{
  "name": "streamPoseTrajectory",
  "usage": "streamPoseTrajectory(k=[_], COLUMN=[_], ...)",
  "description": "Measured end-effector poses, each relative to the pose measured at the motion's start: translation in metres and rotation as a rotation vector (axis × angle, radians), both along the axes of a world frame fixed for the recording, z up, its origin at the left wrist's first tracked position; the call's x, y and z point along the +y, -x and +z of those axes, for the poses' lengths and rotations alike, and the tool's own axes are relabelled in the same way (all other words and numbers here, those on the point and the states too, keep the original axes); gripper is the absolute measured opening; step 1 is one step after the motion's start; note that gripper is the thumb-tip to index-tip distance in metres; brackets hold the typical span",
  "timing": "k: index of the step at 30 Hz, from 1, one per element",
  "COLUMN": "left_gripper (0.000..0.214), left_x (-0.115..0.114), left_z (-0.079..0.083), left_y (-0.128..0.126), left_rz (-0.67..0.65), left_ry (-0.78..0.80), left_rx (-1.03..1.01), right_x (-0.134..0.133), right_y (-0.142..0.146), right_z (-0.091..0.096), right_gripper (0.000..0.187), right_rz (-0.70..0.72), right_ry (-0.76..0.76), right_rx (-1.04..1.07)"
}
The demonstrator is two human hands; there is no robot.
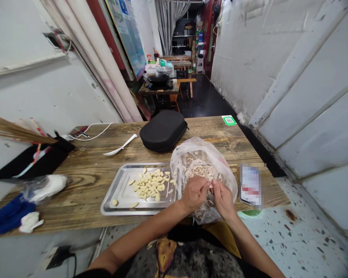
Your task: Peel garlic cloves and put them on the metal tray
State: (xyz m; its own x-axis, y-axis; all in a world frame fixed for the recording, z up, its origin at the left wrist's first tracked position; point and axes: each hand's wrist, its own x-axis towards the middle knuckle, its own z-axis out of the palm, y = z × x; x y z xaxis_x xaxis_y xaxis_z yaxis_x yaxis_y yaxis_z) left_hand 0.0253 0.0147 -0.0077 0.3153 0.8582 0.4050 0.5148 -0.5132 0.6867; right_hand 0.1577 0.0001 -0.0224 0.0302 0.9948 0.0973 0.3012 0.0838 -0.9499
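Note:
Over a clear plastic bag [230, 166], my left hand [195, 194] and my right hand [223, 197] meet fingertip to fingertip. Both are closed in a pinch. Whatever sits between the fingertips is too small and covered to make out. Pale shell-like pieces [201, 170] fill part of the bag beneath the hands. Left of the bag, a shallow metal tray [112, 193] carries a spread of pale yellow kernels [150, 183], most of them in its middle. The bag's left side overlaps the tray's right end.
A black zip case [162, 131] lies behind the tray, beside a white spoon [121, 146]. At right are a blurred card-like object [250, 185] and a green code sticker [229, 120]. A broom [17, 131], black dustpan [31, 160] and blue cloth [11, 214] occupy the left of the wooden table [87, 173].

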Motion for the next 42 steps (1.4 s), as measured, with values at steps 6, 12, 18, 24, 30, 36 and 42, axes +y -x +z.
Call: streamPoseTrajectory(k=[6,12,18,24,30,36,42], left_gripper=[0.040,0.032,0.015,0.045,0.034,0.020,0.017], left_x=[0.000,0.008,0.018,0.023,0.020,0.019,0.018], left_z=[0.008,0.003,-0.001,-0.008,-0.008,-0.010,-0.007], left_y=[-0.010,-0.011,0.005,0.011,0.014,0.016,0.017], left_rz=[-0.005,0.047,0.068,-0.042,0.089,0.104,0.153], left_ry=[0.452,0.743,0.245,0.152,0.203,0.262,0.251], left_rx=[-0.371,-0.613,-0.043,0.202,0.061,0.130,0.007], right_x=[0.003,0.001,0.004,0.008,0.007,0.008,0.007], right_y=[-0.001,-0.005,-0.007,-0.006,-0.005,-0.005,-0.009], right_z=[-0.003,-0.009,-0.002,-0.007,-0.009,-0.016,-0.015], right_gripper=[0.032,0.025,0.019,0.025,0.026,0.028,0.024], right_rz=[-0.048,-0.076,-0.104,-0.099,-0.107,-0.110,-0.125], right_ry=[-0.423,-0.331,-0.084,0.023,-0.002,0.014,0.026], right_rx=[-0.314,-0.177,0.090,0.285,0.268,0.264,0.138])
